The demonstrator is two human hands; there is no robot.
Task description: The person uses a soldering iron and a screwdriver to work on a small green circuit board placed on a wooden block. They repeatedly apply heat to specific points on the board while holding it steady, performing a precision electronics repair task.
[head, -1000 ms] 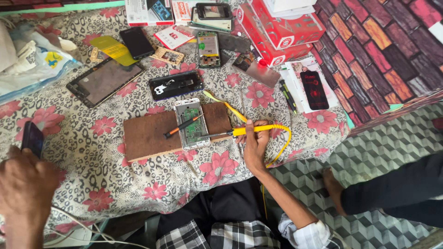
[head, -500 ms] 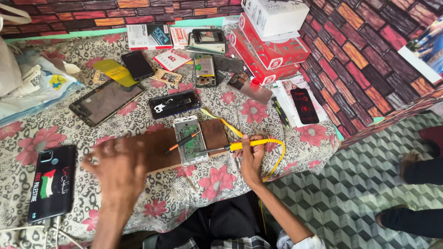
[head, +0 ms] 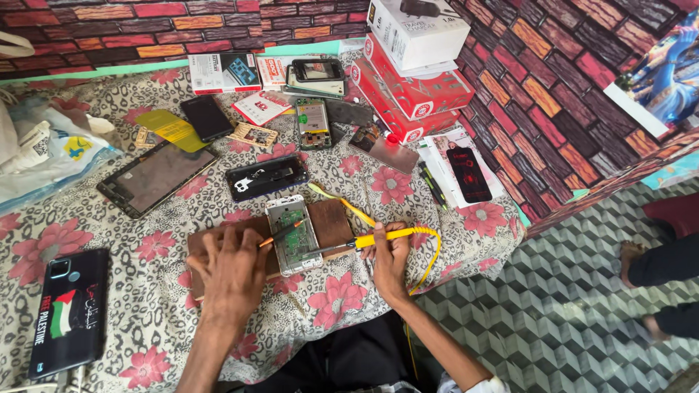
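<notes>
An opened phone (head: 293, 234) with its green circuit board showing lies on a brown wooden board (head: 333, 222) on a flowered cloth. My left hand (head: 231, 271) rests on the board just left of the phone, fingers spread, near an orange-handled tool (head: 280, 233) that leans across the phone. My right hand (head: 389, 256) grips a yellow-handled soldering iron (head: 378, 238), its metal tip reaching toward the phone's lower right side. A yellow cord (head: 431, 251) loops off the iron's handle.
A black phone case (head: 70, 311) lies at the lower left. A tablet (head: 156, 177), a dark phone frame (head: 265, 177), several phones and parts lie beyond the board. Red and white boxes (head: 416, 62) stack against the brick-patterned wall. Another person's foot (head: 632, 263) is on the tiled floor at right.
My left hand has come in from the lower left, left the black phone case on the cloth, and settled on the board beside the opened phone. The right hand kept the soldering iron in place.
</notes>
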